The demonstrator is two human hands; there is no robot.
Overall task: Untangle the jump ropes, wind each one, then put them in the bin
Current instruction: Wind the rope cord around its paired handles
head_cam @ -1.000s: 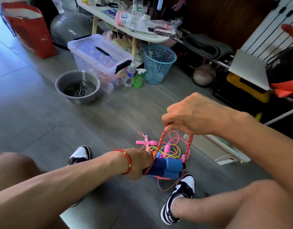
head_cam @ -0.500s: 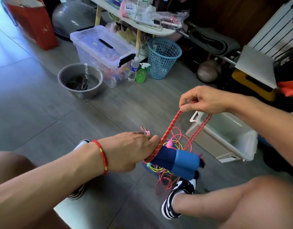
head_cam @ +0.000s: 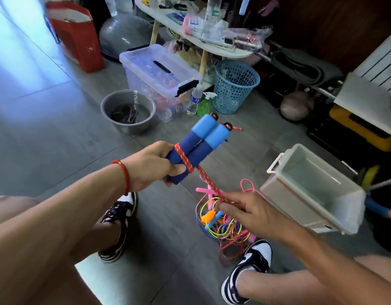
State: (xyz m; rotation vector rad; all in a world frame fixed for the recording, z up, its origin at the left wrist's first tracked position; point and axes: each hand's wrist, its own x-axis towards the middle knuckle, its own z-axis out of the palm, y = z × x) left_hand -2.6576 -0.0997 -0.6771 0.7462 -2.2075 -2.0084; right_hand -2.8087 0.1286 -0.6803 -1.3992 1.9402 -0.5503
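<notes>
— What does the rope being wound look like?

— A red cord (head_cam: 208, 183) flecked with white, ending in two blue foam handles (head_cam: 199, 146) — dark blue on the grip, lighter blue toward the caps. The handles sit side by side, tilted up and away from the person, with a couple of turns of cord wrapped across them just above the fingers. From there the cord runs taut, down and to the right.

— And the other ropes?

— A tangled pile (head_cam: 225, 225) on the floor between the two shoes: pink, yellow, blue and more of the red cord, with a pink handle and an orange piece showing in it.

— Where is the bin, and how much room is there?

— The pale bin (head_cam: 284, 172) stands on the floor to the right, just beside the pile, its open top tipped toward the camera. Grey floor lies bare to the left and in front of the hands. Farther back stand a metal bowl (head_cam: 115, 126), a clear lidded box (head_cam: 159, 80) and a blue mesh basket (head_cam: 236, 84).

— How are the hands set?

— The left hand (head_cam: 152, 166), a red string at its wrist, grips both handles near their lower ends, fingers curled round them. The right hand (head_cam: 245, 210) is lower, over the pile, pinching the taut cord between thumb and fingertips.
</notes>
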